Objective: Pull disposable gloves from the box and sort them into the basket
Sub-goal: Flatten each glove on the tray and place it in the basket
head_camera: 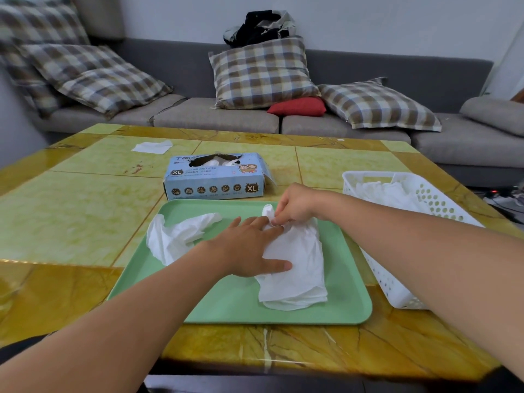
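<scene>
A green tray (232,304) lies on the table in front of me. On its right side is a flattened stack of white gloves (297,268). My left hand (249,248) presses flat on the stack's left edge, fingers straight. My right hand (295,205) pinches a finger end of the top glove at the stack's far end. A loose crumpled white glove (175,236) lies on the tray's left side. The blue glove box (217,177) stands just behind the tray with white gloves showing in its top opening. A white perforated basket (425,199) at the right holds white gloves.
A white tissue or paper scrap (153,146) lies at the table's far left. Behind the yellow-green tiled table (71,211) runs a grey sofa (215,114) with plaid cushions and a red cushion. The basket touches the tray's right edge.
</scene>
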The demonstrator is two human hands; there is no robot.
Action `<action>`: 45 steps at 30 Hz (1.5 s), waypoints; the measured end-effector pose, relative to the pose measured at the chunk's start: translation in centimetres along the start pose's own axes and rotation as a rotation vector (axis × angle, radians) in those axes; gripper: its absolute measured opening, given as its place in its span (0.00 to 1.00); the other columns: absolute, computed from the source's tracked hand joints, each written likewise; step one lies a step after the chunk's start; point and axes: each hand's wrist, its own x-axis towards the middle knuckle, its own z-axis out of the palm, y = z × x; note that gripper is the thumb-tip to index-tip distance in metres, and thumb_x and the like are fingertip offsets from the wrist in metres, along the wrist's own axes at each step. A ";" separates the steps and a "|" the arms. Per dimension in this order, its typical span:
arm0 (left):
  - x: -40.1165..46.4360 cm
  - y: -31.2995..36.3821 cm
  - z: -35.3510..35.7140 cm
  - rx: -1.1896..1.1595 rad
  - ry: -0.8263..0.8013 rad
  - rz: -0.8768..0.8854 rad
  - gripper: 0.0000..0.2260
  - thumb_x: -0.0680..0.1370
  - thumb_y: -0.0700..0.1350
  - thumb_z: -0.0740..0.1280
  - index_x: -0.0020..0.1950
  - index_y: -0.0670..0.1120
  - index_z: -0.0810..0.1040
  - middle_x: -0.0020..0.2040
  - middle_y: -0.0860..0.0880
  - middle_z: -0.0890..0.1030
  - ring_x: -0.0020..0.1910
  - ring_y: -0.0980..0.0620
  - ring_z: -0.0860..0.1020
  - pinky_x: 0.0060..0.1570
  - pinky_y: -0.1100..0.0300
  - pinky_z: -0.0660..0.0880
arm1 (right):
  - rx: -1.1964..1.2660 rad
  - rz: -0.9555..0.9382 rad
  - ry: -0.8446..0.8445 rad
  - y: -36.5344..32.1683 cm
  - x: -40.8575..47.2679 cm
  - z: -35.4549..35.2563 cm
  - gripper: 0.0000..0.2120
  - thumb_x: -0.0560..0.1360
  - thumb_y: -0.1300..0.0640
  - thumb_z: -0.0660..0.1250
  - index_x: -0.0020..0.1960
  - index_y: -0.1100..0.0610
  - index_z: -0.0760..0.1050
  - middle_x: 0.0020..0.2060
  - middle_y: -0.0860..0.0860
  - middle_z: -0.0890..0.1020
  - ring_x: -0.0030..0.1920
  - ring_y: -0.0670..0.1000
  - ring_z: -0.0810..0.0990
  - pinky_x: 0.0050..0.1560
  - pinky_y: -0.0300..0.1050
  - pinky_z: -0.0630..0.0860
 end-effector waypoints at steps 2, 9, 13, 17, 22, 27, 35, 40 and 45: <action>0.0 0.0 -0.1 0.013 -0.012 -0.003 0.39 0.76 0.73 0.55 0.82 0.59 0.46 0.82 0.48 0.53 0.80 0.45 0.54 0.78 0.43 0.50 | -0.027 0.041 0.009 -0.4 0.0 0.0 0.15 0.68 0.55 0.79 0.51 0.62 0.84 0.48 0.57 0.86 0.48 0.55 0.85 0.51 0.51 0.83; 0.1 0.1 0.1 0.000 -0.006 -0.017 0.48 0.76 0.74 0.55 0.83 0.43 0.43 0.83 0.46 0.50 0.81 0.48 0.50 0.79 0.45 0.48 | 0.187 0.186 0.228 0.8 -1.0 -0.7 0.12 0.77 0.57 0.72 0.49 0.68 0.79 0.38 0.60 0.83 0.33 0.56 0.81 0.33 0.46 0.80; -0.1 -0.1 -0.3 -0.051 0.046 -0.007 0.49 0.75 0.74 0.53 0.82 0.43 0.45 0.83 0.44 0.48 0.81 0.46 0.49 0.79 0.45 0.50 | -0.118 -0.133 0.196 0.5 -4.7 -2.3 0.16 0.73 0.54 0.77 0.55 0.58 0.75 0.47 0.52 0.78 0.45 0.54 0.80 0.41 0.45 0.79; -1.0 -0.2 -1.9 -0.209 0.311 0.238 0.27 0.73 0.67 0.69 0.63 0.51 0.79 0.56 0.50 0.79 0.56 0.51 0.76 0.58 0.53 0.74 | -0.429 -0.408 -0.301 -0.4 -10.6 -2.5 0.16 0.68 0.61 0.80 0.51 0.51 0.78 0.49 0.48 0.82 0.46 0.47 0.81 0.45 0.42 0.79; -3.5 1.5 -1.7 -0.494 0.131 0.303 0.05 0.72 0.44 0.78 0.47 0.51 0.85 0.38 0.57 0.84 0.37 0.61 0.81 0.41 0.69 0.75 | -0.456 -0.430 -0.408 0.4 -13.0 -1.2 0.17 0.67 0.55 0.81 0.53 0.49 0.81 0.51 0.43 0.83 0.53 0.44 0.81 0.53 0.44 0.80; -4.3 1.6 -0.7 -0.542 0.032 0.196 0.14 0.70 0.61 0.76 0.46 0.53 0.86 0.44 0.57 0.85 0.45 0.59 0.82 0.52 0.58 0.79 | -0.492 -0.452 -0.322 2.2 -14.5 -0.1 0.20 0.70 0.42 0.78 0.56 0.51 0.80 0.51 0.43 0.81 0.52 0.45 0.79 0.53 0.42 0.78; -4.5 2.5 -1.0 -0.353 0.051 0.194 0.26 0.61 0.65 0.80 0.51 0.54 0.78 0.44 0.58 0.80 0.42 0.58 0.77 0.44 0.61 0.75 | -0.309 -0.439 -0.230 2.4 -13.2 0.5 0.07 0.77 0.57 0.68 0.47 0.60 0.79 0.38 0.49 0.79 0.37 0.46 0.74 0.40 0.42 0.72; -4.4 3.5 -2.2 -0.801 0.263 0.103 0.08 0.73 0.47 0.78 0.38 0.48 0.81 0.31 0.50 0.79 0.30 0.56 0.74 0.33 0.61 0.69 | 0.418 -0.283 -0.350 2.1 -13.2 -3.1 0.07 0.76 0.62 0.65 0.43 0.65 0.77 0.37 0.53 0.79 0.40 0.49 0.78 0.44 0.43 0.80; -5.1 4.4 -5.2 -1.552 0.372 -0.027 0.13 0.72 0.48 0.75 0.52 0.41 0.85 0.49 0.41 0.85 0.46 0.44 0.82 0.49 0.49 0.78 | 1.030 -0.249 -0.319 1.6 -13.6 -5.9 0.15 0.76 0.47 0.64 0.49 0.58 0.80 0.44 0.55 0.81 0.45 0.55 0.77 0.52 0.49 0.75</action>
